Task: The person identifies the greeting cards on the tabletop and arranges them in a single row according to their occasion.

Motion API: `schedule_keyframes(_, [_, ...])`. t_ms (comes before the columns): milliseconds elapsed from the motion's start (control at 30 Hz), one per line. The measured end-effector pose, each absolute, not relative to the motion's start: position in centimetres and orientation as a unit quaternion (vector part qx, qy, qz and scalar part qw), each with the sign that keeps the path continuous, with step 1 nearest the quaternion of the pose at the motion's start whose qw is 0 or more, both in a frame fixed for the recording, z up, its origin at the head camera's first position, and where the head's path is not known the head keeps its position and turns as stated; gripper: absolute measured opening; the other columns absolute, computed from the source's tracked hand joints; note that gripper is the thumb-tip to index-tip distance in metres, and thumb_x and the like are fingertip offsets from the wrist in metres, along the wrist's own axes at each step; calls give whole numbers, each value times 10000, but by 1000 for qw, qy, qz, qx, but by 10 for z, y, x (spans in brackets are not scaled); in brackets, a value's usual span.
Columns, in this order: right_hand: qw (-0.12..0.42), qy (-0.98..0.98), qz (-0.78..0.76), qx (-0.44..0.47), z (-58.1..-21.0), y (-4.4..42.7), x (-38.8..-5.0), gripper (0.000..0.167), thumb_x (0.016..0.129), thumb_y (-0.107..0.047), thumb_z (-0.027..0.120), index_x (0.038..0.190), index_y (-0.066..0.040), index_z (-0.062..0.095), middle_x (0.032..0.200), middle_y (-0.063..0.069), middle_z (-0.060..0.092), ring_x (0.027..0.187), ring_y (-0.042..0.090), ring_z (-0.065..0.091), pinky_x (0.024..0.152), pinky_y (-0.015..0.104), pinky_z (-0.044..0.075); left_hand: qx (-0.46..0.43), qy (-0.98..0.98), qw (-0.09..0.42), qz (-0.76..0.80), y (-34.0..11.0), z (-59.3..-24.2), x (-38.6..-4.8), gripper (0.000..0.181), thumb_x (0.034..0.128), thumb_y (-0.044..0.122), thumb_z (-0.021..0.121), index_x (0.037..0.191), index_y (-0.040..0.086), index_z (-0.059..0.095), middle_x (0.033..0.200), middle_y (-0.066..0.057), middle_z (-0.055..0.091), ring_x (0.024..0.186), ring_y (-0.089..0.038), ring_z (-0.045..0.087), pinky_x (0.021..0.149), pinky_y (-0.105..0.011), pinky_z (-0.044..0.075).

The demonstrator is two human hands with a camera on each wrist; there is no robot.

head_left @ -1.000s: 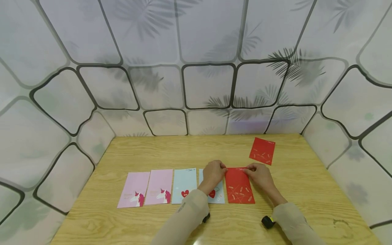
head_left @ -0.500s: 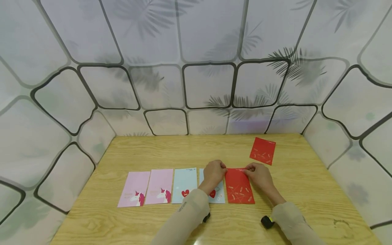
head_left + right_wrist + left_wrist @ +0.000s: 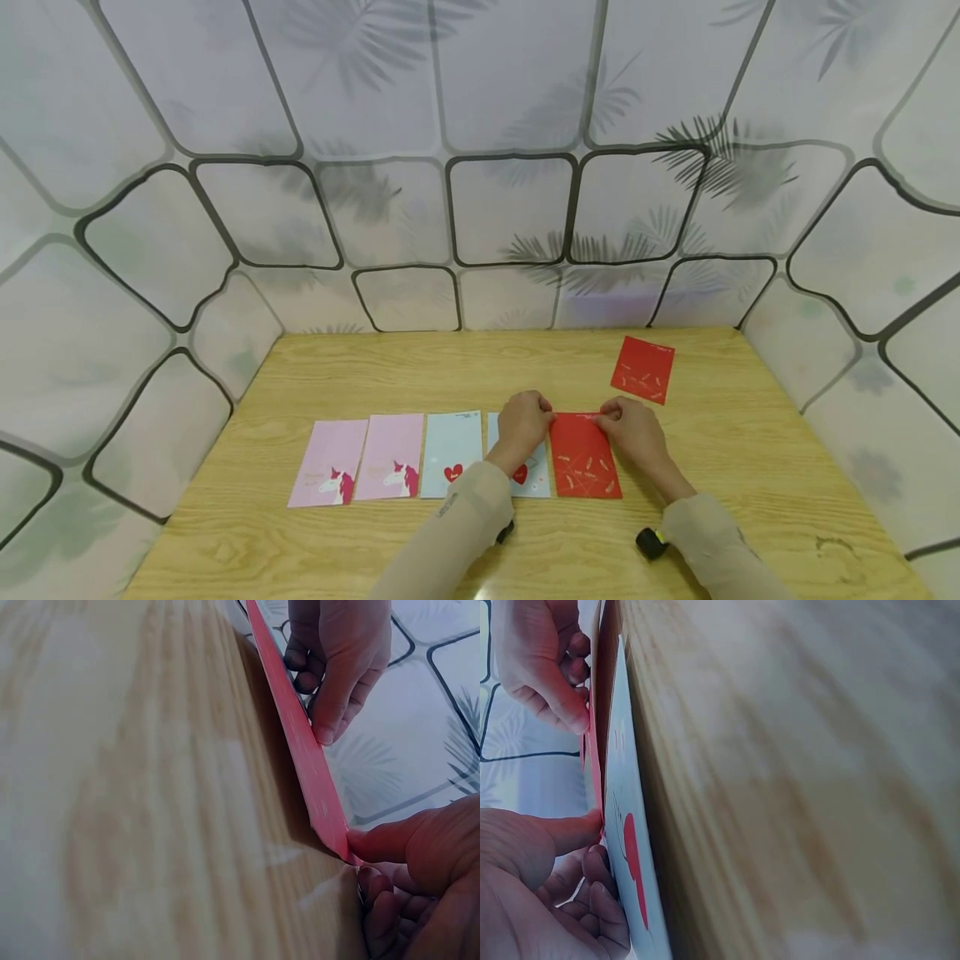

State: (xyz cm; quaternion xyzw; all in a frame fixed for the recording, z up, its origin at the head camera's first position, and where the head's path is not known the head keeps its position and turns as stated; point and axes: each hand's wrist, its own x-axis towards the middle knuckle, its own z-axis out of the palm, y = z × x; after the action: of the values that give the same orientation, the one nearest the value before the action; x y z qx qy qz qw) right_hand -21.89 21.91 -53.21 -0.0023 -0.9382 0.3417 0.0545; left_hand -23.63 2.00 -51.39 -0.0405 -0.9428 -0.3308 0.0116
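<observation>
A red envelope (image 3: 585,458) with pale feather-like prints lies at the right end of a row on the table. At its far left corner, my left hand (image 3: 522,425) pinches the edge between thumb and fingers. The right hand (image 3: 636,432) pinches the far right corner; the right wrist view shows its thumb (image 3: 386,838) on top and fingertips below. Under the left forearm, a light blue envelope (image 3: 534,479) with a red heart is partly hidden. Beside it lies another light blue envelope (image 3: 452,450), then two pink unicorn envelopes (image 3: 390,458), (image 3: 330,458) farther left.
A second red envelope (image 3: 643,369) lies askew at the back right of the wooden table (image 3: 420,367). Patterned fabric walls (image 3: 510,212) enclose the back and both sides. A small black device (image 3: 651,543) is by the right wrist.
The red envelope between the two hands has shifted very slightly left, toward the blue one. Both hands keep their pinch on its corners; the other envelopes stay put.
</observation>
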Motion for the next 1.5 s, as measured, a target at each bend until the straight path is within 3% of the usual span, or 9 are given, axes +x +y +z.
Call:
schedule_keyframes(433, [12, -905, 425, -18, -533, 231, -219, 463, 957, -316, 753, 1210, 64, 672, 1036, 142, 710, 914, 247, 654, 763, 363, 529, -35, -922, 12, -386, 18, -517, -239, 109, 933, 201, 782, 990, 109, 768, 929, -1, 740, 801, -143, 669, 676, -298, 532])
schedule_keyframes(667, [-30, -863, 504, -21, -521, 241, -211, 462, 1026, -281, 675, 1306, 81, 618, 905, 116, 684, 728, 189, 592, 598, 282, 486, -49, -913, 18, -404, 18, -498, -241, 137, 961, 209, 756, 1052, 108, 770, 913, 13, 715, 764, -100, 644, 629, -262, 511])
schedule_keyframes(733, [-36, -859, 511, -21, -516, 246, -207, 489, 1044, -299, 644, 1342, 86, 594, 930, 132, 691, 754, 190, 608, 623, 283, 502, -52, -912, 20, -406, 19, -493, -241, 141, 964, 215, 752, 1056, 110, 772, 909, 22, 708, 754, -92, 635, 621, -258, 503])
schedule_keyframes(1000, [-13, -854, 519, -43, -501, 279, -203, 568, 1073, -379, 571, 1384, 95, 538, 1129, 227, 648, 941, 274, 643, 737, 278, 562, -60, -904, 20, -423, 21, -484, -245, 173, 971, 225, 741, 1081, 94, 766, 911, 28, 704, 720, -89, 619, 605, -264, 493])
schedule_keyframes(1167, [-12, -860, 506, -60, -500, 298, -207, 611, 1087, -397, 526, 1441, 100, 484, 1295, 278, 591, 1118, 356, 600, 789, 263, 556, -89, -898, 21, -431, 25, -487, -250, 229, 987, 211, 723, 1145, 49, 754, 965, -9, 720, 782, -121, 653, 630, -259, 510])
schedule_keyframes(1400, [32, -885, 460, -64, -509, 317, -218, 584, 1087, -375, 529, 1409, 113, 525, 1216, 274, 630, 964, 253, 594, 696, 212, 493, -111, -880, 17, -462, 40, -491, -258, 290, 1004, 203, 704, 1227, 17, 721, 1047, -48, 714, 905, -174, 691, 699, -260, 549])
schedule_keyframes(1500, [52, -891, 447, -59, -510, 324, -224, 569, 1088, -354, 531, 1395, 125, 537, 1225, 298, 632, 974, 273, 598, 694, 202, 481, -114, -879, 23, -463, 49, -491, -262, 295, 1008, 210, 699, 1233, 20, 722, 1073, -58, 713, 939, -177, 689, 729, -263, 555])
